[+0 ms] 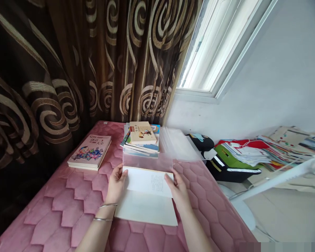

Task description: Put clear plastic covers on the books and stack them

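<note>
Both hands are nearly closed, thumb over fingers, gripping opposite sides of an open book [147,206]: the left hand [117,178] pinches its upper left corner, the right hand [177,183] its upper right. In the head view the book lies on the pink quilted mattress [91,204] between the forearms, one flap or page raised at the far side, with a clear plastic cover [149,161] just beyond it. Past that sits a book stack [143,134], close ahead of the hands, with clear plastic sheets [182,143] to its right reaching the mattress edge. A pair of pink-covered books [90,152] lies ahead and to the left, well apart from the left hand. Bare quilting spreads outside each forearm, wider on the left; on the right the mattress edge slants past the right arm.
</note>
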Available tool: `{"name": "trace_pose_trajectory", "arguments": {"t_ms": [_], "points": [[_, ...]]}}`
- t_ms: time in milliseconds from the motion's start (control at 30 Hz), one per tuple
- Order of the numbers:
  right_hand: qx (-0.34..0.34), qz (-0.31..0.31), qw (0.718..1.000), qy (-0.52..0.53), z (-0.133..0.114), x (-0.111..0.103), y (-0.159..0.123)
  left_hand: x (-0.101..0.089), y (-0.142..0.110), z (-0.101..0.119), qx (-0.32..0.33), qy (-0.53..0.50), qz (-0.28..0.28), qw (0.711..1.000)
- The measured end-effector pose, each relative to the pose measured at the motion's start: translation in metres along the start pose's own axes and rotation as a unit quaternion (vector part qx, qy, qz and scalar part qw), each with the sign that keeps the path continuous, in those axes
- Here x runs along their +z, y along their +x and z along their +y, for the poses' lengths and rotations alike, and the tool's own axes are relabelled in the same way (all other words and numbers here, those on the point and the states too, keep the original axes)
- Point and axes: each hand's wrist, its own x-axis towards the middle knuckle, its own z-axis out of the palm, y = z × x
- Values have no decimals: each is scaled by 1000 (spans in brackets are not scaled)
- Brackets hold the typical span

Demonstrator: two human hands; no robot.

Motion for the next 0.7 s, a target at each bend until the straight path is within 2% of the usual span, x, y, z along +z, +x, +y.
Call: {"name": "trace_pose_trajectory", "arguments": {"t_ms": [100, 167, 333, 700], "points": [[62, -41, 994, 80, -8, 3, -4, 0, 0, 0, -1, 3, 8, 1000], [80, -39, 990, 108, -13, 5, -5, 0, 0, -1, -1, 5, 11, 1000], [70, -18, 989, 125, -14, 8, -4, 1, 0, -2, 4, 17, 10, 1000], [71, -11, 981, 182, 2, 10, 2, 0, -1, -3, 6, 31, 11, 999]]}}
